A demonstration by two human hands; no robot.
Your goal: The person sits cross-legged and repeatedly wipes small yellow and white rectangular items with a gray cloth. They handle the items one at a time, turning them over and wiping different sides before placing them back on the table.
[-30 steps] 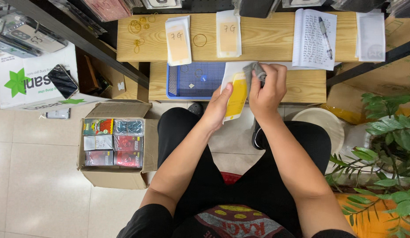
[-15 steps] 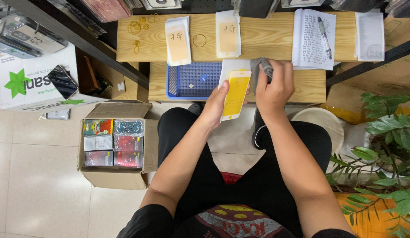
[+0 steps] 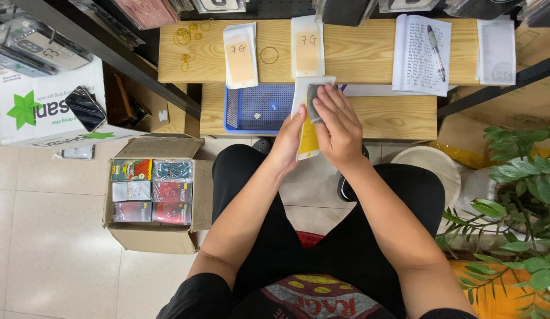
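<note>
While the left hand [image 3: 286, 139] grips the white-and-yellow flat packet [image 3: 306, 127] along its left edge, the right hand [image 3: 338, 127] lies flat over its top, fingers pressing a small grey cloth [image 3: 314, 100] onto it. Packet is held upright-ish above the lap, just in front of the wooden bench [image 3: 369, 53], overlapping the blue tray [image 3: 251, 109]. Open cardboard box [image 3: 153, 192] of small packs sits on the floor, well left. Notebook [image 3: 419, 56] with pen [image 3: 435, 50] lies on bench, right side.

The hands hide most of the yellow-backed sheet [image 3: 308, 139].
</note>
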